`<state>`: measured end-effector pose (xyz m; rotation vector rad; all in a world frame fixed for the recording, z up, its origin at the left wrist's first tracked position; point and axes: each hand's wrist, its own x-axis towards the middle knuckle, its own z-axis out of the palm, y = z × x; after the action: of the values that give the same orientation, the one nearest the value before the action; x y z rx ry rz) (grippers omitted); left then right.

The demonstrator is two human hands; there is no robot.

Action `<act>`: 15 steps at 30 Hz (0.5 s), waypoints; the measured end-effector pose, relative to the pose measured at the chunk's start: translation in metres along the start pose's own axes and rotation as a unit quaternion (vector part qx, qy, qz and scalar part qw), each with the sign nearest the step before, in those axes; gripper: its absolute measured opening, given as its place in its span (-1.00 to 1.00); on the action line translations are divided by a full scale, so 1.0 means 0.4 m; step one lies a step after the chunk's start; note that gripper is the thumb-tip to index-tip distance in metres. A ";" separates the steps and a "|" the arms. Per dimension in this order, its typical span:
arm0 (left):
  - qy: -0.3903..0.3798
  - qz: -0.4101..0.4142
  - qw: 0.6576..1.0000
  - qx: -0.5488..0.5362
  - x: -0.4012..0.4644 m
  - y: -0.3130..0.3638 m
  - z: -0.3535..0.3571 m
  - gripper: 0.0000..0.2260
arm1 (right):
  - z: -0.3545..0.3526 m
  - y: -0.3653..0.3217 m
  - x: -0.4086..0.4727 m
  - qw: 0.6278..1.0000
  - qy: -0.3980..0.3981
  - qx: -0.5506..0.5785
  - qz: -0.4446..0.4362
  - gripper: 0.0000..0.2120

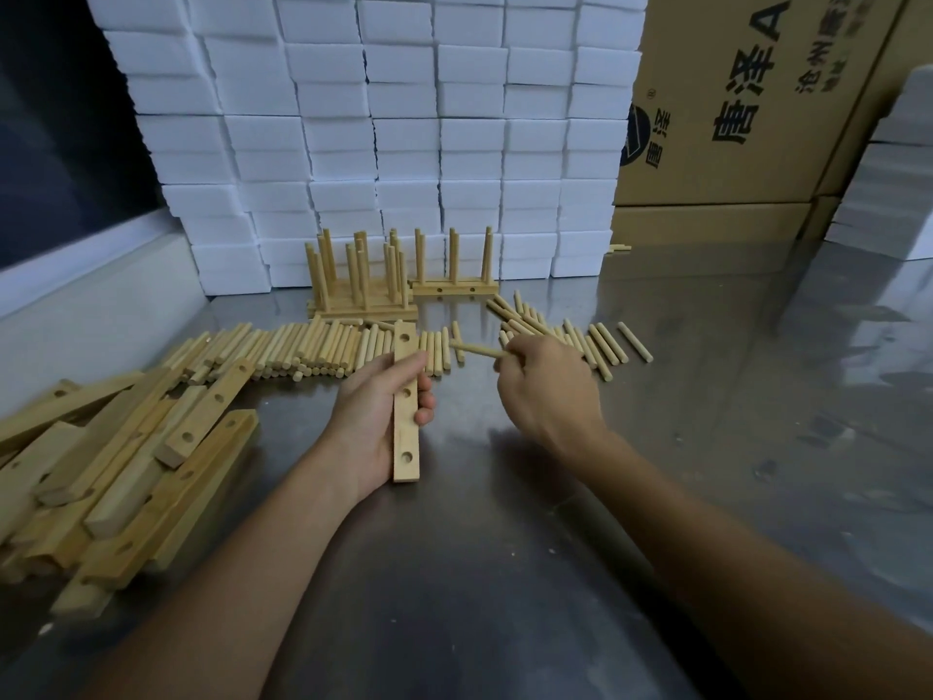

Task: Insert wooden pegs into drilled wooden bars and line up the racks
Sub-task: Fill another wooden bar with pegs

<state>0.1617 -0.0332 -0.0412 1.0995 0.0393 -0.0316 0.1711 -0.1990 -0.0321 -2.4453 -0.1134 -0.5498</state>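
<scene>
Crowding table [707,396], loose pegs [313,348], bar pile [126,472]

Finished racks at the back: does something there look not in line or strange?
Yes. The single rack on the right sits farther back than the packed group of racks, so their front edges are not flush. Nothing looks broken.
</scene>
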 end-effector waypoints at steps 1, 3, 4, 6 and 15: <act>0.006 0.005 1.000 0.003 0.001 -0.003 0.000 -0.96 | 0.002 0.000 -0.010 0.999 -0.007 0.035 -0.008 -0.75; 0.011 0.013 1.000 0.017 0.001 -0.008 0.002 -0.97 | 0.004 0.003 -0.023 0.997 -0.024 0.066 -0.021 -0.76; 0.012 0.015 0.999 0.026 0.001 -0.010 0.002 -0.97 | 0.006 0.005 -0.026 0.996 -0.029 0.076 -0.025 -0.76; 0.018 0.015 0.999 0.038 0.003 -0.013 0.001 -0.97 | 0.009 0.008 -0.027 0.995 -0.030 0.083 -0.038 -0.77; 0.045 0.032 0.997 0.054 0.008 -0.021 0.000 -0.97 | 0.007 -0.010 -0.042 0.987 -0.038 0.047 -0.151 -0.83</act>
<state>0.1644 -0.0372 -0.0487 1.2100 0.0832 0.0737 0.1560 -0.1932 -0.0388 -2.3711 -0.5356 -0.5654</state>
